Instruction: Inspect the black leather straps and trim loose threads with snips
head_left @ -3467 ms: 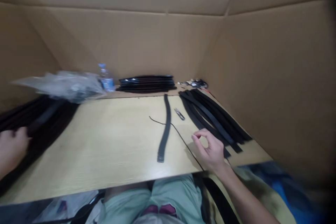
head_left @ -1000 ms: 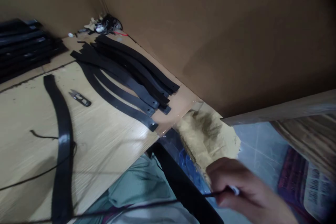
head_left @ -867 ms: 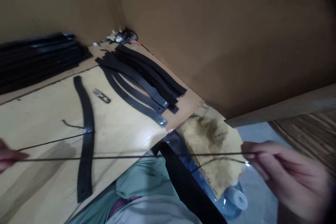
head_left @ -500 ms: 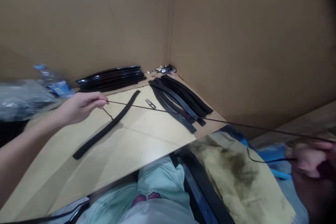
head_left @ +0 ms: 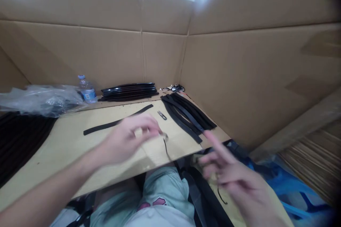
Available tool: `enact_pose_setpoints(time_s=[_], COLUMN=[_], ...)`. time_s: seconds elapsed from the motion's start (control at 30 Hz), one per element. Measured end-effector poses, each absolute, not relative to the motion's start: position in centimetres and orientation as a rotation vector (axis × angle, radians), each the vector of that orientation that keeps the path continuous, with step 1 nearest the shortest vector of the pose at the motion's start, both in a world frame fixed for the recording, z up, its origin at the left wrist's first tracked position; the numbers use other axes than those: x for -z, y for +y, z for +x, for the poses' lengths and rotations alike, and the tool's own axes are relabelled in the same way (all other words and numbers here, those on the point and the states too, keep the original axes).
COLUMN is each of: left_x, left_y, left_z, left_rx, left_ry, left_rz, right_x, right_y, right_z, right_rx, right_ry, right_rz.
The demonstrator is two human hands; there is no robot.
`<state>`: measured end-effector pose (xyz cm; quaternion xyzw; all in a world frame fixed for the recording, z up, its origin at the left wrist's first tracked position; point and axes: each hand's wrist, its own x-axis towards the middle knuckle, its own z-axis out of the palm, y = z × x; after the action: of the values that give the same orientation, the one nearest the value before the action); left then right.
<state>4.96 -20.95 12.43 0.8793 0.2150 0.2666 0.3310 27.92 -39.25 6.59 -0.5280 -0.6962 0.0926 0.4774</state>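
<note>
My left hand [head_left: 130,138] hovers over the front middle of the wooden table [head_left: 80,149], blurred by motion. Its fingertips pinch a thin black thread [head_left: 165,147] that hangs down toward the table edge. My right hand [head_left: 229,175] is lower right, off the table edge, also blurred. Its index finger sticks out, the other fingers are curled, and a loop of the thread hangs under them. One black strap [head_left: 117,122] lies on the table just beyond my left hand. Small thread snips [head_left: 161,115] lie beside it.
A fan of black straps [head_left: 186,113] lies at the table's right edge, a neat stack [head_left: 128,91] at the back. A water bottle [head_left: 85,88], a plastic bag [head_left: 39,97] and more dark straps [head_left: 18,138] are on the left. Cardboard walls [head_left: 239,78] enclose the table.
The thread was stretched taut between my far-apart hands; now both hands have come together near the table's front edge and the thread hangs slack. The view has swung back to the table.
</note>
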Motion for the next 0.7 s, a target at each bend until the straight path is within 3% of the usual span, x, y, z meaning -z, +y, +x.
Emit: enact_pose_setpoints(time_s=[0.07,0.13,0.3,0.47,0.53,0.6,0.7], left_x=[-10.2,-7.1,-0.5,1.4,1.4,1.2,0.2], left_y=[-25.1,-27.9,-30.7,-31.4,-30.8,-29.9,-29.0], left_z=[5.7,5.6,4.5,4.7,4.4,3.7,2.7], left_rx=[-0.346,-0.178,-0.11,-0.056,-0.067,-0.09,-0.036], left_ry=[0.412,0.406,0.728,0.798,0.879,0.984,0.999], left_rz=[2.254,2.2,2.017,2.024,2.041,2.031,2.024], right_x=[-4.5,-1.9,4.9,8.3,8.8,9.2,9.8], right_y=[-38.5,-38.3,-38.9,-38.3,-36.5,-33.8,-29.5], right_z=[25.1,22.9,21.2,22.0,23.8,26.5,30.5], right_rx=[-0.737,-0.92,-1.541,-1.955,-1.943,-1.684,-1.48], right_ry=[-1.773,-1.691,-1.1,-1.113,-1.213,-1.278,-1.249], right_rz=[-1.218,-1.21,-1.164,-0.858,-1.019,-1.525,-1.8])
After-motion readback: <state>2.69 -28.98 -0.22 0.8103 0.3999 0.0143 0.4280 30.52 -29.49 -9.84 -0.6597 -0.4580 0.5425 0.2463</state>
